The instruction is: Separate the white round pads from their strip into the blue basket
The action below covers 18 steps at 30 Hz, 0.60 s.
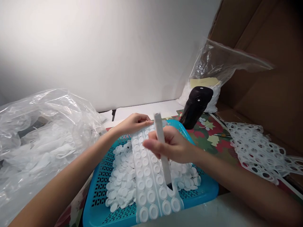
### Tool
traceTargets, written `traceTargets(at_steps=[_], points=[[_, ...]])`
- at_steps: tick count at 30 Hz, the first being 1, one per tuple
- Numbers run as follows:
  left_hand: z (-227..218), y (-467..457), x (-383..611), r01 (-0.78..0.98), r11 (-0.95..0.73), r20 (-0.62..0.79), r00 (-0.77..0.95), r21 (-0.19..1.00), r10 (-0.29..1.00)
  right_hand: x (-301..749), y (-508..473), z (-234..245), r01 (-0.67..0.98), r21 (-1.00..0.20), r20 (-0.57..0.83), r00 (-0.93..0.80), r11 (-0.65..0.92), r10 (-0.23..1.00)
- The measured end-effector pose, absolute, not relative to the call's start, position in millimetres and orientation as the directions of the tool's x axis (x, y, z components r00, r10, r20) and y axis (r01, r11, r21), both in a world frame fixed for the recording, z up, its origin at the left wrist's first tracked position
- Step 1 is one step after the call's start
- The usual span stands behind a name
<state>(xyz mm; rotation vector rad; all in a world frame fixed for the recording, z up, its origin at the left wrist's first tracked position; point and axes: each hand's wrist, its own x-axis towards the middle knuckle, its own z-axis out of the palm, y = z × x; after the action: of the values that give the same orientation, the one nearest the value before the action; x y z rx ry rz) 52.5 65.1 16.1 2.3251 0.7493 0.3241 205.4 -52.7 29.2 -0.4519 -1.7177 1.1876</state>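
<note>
A white strip of round pads lies lengthwise over a blue perforated basket. My left hand pinches the strip's far end against the basket's back rim. My right hand is closed around a white flat stick, held slanted over the strip, its dark lower tip near the strip's right edge. Several loose white discs are piled in the basket on both sides of the strip.
A large crumpled clear plastic bag fills the left. A black device stands behind the basket. Another clear bag with white contents leans on a cardboard box. Punched-out white sheets lie at right.
</note>
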Motion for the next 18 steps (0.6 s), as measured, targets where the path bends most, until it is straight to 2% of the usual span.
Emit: traceTargets(at_steps=[2,6,15,18], points=[[15.8,64.9,53.4,0.434,-0.582,0.017,0.792,0.687,0.61,205.2,-53.9,27.3,-0.152,-0.866,0.472,-0.565,0.477,0.677],[15.3,65.1,54.4,0.435,-0.574,0.021,0.784,0.693,0.62,205.1,-55.7,24.6,-0.076,-0.848,0.458,-0.605,0.525,0.651],[15.7,65.5,54.2,0.438,-0.586,0.021,0.789,0.682,0.614,205.4,-56.7,25.0,-0.061,-0.854,0.429,-0.643,0.516,0.634],[16.7,65.1,54.2,0.45,-0.587,0.002,0.792,0.673,0.61,204.4,-58.8,22.8,-0.062,-0.841,0.407,-0.729,0.538,0.551]])
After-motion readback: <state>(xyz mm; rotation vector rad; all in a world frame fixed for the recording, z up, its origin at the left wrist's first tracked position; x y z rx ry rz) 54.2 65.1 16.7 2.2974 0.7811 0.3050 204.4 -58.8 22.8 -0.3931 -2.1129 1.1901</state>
